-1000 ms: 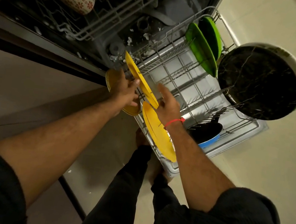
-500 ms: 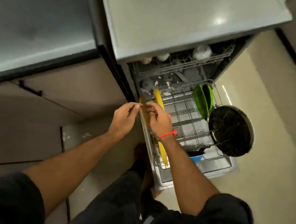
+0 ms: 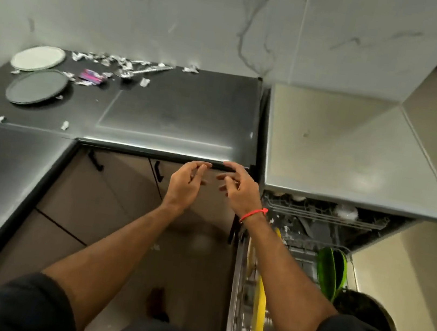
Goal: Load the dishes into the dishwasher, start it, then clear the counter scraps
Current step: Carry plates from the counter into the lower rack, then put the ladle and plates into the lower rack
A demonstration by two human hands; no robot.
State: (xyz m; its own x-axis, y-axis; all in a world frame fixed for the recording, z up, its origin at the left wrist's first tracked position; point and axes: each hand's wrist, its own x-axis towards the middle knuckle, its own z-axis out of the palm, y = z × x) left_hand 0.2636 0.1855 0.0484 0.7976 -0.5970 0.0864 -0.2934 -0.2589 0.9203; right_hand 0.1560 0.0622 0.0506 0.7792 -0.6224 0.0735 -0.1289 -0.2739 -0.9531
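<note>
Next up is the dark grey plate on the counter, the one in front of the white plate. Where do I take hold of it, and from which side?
Grip the dark grey plate by its rim on the near right edge, coming in from the right, probably with the left hand, which holds nothing. It lies flat on the black counter, so slip fingertips under the raised rim with the thumb on top. Foil scraps lie at its far and right edges.

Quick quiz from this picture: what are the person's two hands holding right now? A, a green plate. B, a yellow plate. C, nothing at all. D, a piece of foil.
C: the left hand and the right hand hang with loose, empty fingers in front of the counter edge, while the yellow plate stands in the dishwasher rack.
</note>
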